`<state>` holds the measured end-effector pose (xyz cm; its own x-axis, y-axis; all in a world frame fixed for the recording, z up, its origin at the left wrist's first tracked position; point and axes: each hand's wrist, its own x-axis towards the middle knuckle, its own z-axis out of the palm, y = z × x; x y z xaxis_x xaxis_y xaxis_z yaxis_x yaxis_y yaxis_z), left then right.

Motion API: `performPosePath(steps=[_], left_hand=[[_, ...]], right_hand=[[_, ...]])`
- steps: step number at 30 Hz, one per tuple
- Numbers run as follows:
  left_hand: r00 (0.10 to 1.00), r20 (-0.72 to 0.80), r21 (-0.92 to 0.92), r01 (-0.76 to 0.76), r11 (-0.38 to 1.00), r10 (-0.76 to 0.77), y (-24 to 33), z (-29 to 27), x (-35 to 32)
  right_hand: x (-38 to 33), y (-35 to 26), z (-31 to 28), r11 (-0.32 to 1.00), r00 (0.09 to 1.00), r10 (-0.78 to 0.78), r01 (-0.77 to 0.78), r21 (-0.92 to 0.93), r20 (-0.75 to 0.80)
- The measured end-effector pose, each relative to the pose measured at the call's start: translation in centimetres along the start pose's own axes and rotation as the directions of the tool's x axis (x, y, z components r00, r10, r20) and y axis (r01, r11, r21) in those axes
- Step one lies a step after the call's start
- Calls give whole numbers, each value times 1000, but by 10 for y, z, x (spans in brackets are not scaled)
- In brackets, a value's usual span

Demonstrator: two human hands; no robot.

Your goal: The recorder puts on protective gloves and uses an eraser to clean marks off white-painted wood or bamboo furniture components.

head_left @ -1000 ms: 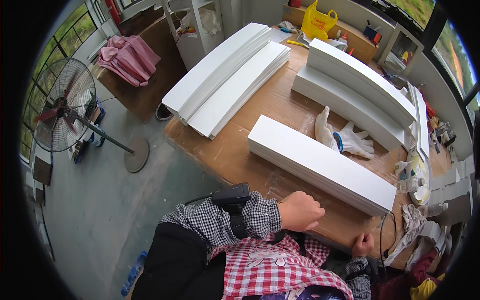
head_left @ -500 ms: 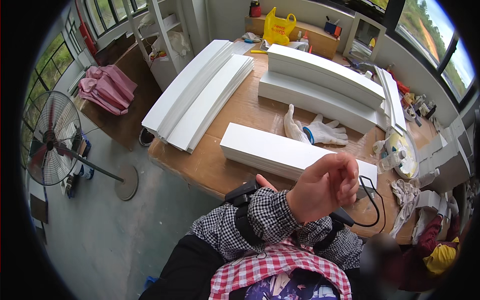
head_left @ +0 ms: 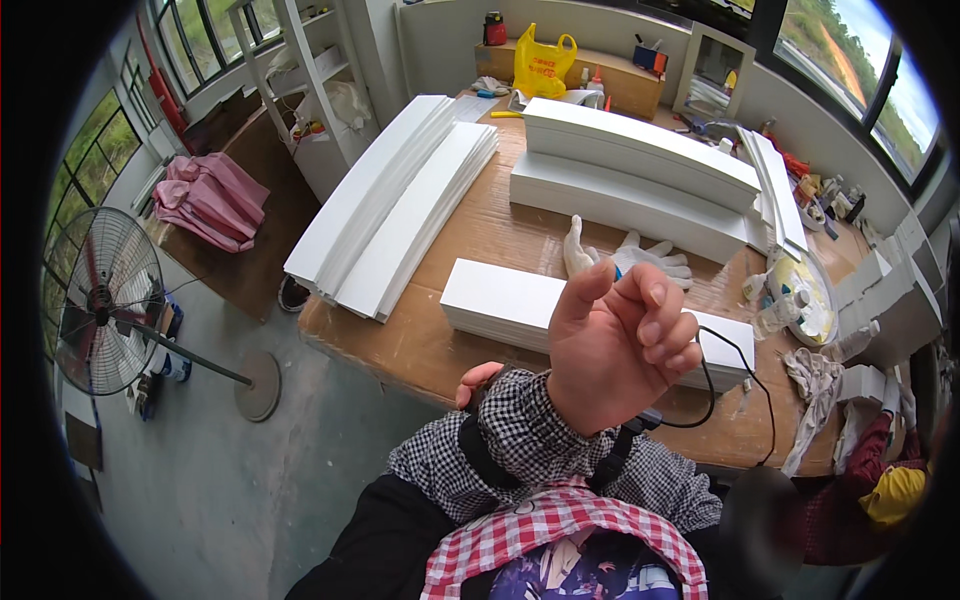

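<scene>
My forearms cross in checked sleeves with black straps. My left hand (head_left: pixel 622 345) is raised in front, palm toward me, thumb apart and fingers loosely curled, holding nothing. Past my left forearm show only the fingertips of my right hand (head_left: pixel 474 384), bent round a dark object at the sleeve; the rest is hidden. A black cable (head_left: pixel 712 385) runs from a black device (head_left: pixel 648 419) by my forearm. Behind my left hand lies a stack of white boards (head_left: pixel 505 298), partly covered. White work gloves (head_left: pixel 668 258) lie beyond it.
Further white board stacks stand at the left (head_left: pixel 385 200) and back (head_left: pixel 640 170) of the brown-covered table (head_left: pixel 385 355). Bottles (head_left: pixel 785 312) and a round tray (head_left: pixel 818 325) sit at the right. A floor fan (head_left: pixel 100 300) stands left. Another person's maroon sleeve (head_left: pixel 868 455) shows at right.
My left hand has turned, showing its palm and thumb, and shifted slightly left. My right fingers have moved left and down round my left forearm, where a black device showed before.
</scene>
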<state>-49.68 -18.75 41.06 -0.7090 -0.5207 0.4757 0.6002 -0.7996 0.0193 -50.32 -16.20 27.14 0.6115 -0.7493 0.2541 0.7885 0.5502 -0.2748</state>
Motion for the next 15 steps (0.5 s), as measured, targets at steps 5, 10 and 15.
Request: performPosePath(steps=[5,10,15], left_hand=[[985,-63,164,-149,975,162,58,-11,13],[801,-78,831,-277,483,594,108,-53,3],[742,356,864,-30,-502,568,126,-77,-9]], right_hand=[[-26,2,-8,993,965,-23,-8,-119,-260],[-32,4,13,891,862,-97,-148,-428,-498],[-17,23,62,733,735,-177,-346,-586,-655]])
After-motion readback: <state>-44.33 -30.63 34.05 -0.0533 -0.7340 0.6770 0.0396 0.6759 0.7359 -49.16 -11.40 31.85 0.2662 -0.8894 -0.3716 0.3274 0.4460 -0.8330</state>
